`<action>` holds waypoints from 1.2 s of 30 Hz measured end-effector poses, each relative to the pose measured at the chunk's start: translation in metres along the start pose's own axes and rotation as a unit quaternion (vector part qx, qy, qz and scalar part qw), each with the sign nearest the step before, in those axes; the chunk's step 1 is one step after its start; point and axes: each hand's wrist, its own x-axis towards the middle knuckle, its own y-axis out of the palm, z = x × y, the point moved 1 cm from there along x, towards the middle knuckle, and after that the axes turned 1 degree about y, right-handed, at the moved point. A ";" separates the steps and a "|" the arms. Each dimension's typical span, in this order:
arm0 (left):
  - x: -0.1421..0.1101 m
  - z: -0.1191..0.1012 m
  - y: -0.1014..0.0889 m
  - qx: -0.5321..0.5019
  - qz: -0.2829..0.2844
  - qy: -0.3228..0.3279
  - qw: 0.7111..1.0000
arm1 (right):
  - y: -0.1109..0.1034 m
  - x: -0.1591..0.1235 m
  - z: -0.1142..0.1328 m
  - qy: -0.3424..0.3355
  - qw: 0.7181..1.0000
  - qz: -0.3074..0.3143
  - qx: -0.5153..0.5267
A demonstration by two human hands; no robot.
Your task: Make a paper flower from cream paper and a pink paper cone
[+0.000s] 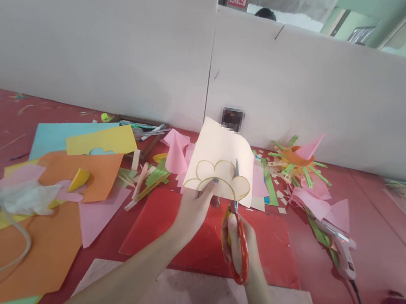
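Observation:
Between thumb and fingers, my left hand [197,203] grips a cream sheet of paper [223,142] by its lower edge. A scalloped, petal-like outline is drawn on the sheet in a yellowish line. My right hand [241,241] is closed around the red and yellow handles of a pair of scissors [241,264]. The blades reach up to the sheet's lower right part, beside a drawn petal; one blade shows in front of the paper. Below the hands lies a red board [269,243] on the table.
Coloured paper [100,172] and a white cable [27,242] lie at left. Pink cones [176,155] stand behind. A spiky orange and green paper piece [301,156] sits at right, near a glue gun [341,249] with its cord. A white partition [127,44] closes the back.

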 end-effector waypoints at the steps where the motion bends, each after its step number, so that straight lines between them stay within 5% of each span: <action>1: 0.000 0.000 0.000 0.001 0.001 -0.001 1.000 | 0.000 0.000 0.000 -0.001 1.000 0.000 -0.002; 36: 0.008 -0.007 -0.013 0.114 0.007 0.003 0.993 | 0.000 0.000 0.000 -0.008 1.000 0.006 -0.001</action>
